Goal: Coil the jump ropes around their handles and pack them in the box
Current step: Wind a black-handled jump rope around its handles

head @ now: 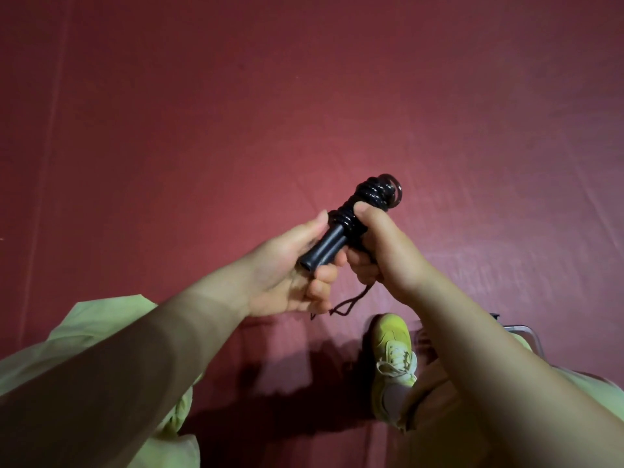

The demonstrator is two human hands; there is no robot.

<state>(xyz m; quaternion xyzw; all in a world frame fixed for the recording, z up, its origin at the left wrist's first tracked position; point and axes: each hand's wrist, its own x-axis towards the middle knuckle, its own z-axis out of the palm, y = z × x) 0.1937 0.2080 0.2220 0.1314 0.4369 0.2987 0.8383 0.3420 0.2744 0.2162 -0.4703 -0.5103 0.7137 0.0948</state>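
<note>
Frame centre: left hand [287,268] fingers curl around bare handles [324,246]; right hand [378,244] fingers grip black rope coil [374,192] above red floor [169,130].

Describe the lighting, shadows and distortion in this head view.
Head view: dim, warm light, brightest on the red floor mid-frame, corners darkening; glossy highlights on the coiled rope around the black handles; dark shadows fall on the floor below the left hand and right hand; wide-angle stretch enlarges the forearms.
</note>
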